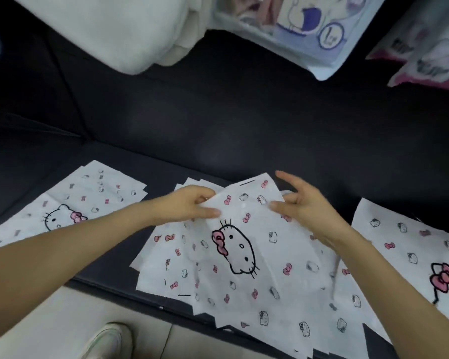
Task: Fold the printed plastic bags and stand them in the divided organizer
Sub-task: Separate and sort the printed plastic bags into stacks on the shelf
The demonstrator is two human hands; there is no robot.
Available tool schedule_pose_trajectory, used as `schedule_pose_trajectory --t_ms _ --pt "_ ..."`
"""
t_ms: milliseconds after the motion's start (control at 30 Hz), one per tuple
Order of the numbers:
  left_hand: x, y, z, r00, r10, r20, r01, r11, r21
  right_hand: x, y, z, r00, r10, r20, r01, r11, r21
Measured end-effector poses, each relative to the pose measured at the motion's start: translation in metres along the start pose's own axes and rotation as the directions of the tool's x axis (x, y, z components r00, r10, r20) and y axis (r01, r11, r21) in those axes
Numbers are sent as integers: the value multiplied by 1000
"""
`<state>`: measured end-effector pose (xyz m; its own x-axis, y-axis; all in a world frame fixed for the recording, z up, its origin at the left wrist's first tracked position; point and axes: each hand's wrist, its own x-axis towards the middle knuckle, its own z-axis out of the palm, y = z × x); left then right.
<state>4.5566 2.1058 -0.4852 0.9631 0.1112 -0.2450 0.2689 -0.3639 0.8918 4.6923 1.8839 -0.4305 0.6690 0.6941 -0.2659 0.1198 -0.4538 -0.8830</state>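
A person leans over a dark sofa [244, 120], both forearms reaching in from the lower corners of the frame toward a loose pile of printed bags [166, 270] fanned across the seat at lower centre. The left hand [192, 203] pinches the upper left edge of the top bag [267, 257], thumb on top and fingers tucked behind. The right hand [303, 208] pinches the opposite upper edge between thumb and curled fingers, its index finger raised free. The top bag lies unfolded on the pile, its cat face and pink bow turned sideways.

A second stack of bags [96, 198] lies at middle left, partly hidden by the left forearm, and another bag [410, 244] lies flat at the right edge, just beside the pile. At upper left a white blanket [101, 29] rests against the sofa back. A clear container [290, 29] holding printed items sits at top centre, blurred, and a pink-edged package [430, 58] sits in the upper right corner. A pale shoe [106, 340] stands on the light floor [42, 322] at the bottom.
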Motion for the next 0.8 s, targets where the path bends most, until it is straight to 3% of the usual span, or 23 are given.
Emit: schedule_pose_trajectory --t_ms 133,233,333,467,633,733,800 --pt "-50 -30 -47 950 -71 -303 25 988 -151 28 -7 42 999 51 7 -50 999 -8" --pt "-84 -66 -71 843 -200 -499 54 955 -291 50 -9 91 997 46 64 -45 999 -20" --pt "-107 -109 -94 698 -341 -629 159 931 -329 74 -9 145 999 34 29 -34 999 -14" --pt "-120 -142 -139 572 -283 -770 365 928 -70 109 -9 219 997 70 25 -71 996 46" --pt "-120 -171 -188 515 -123 -848 598 760 253 149 -7 288 993 121 -4 -120 985 126" --pt "-116 -200 -184 552 82 -830 615 632 471 166 -1 312 989 135 -58 -127 984 127" --pt "-112 -216 -163 631 132 -764 549 621 560 172 2 322 989 136 -66 -128 985 114"
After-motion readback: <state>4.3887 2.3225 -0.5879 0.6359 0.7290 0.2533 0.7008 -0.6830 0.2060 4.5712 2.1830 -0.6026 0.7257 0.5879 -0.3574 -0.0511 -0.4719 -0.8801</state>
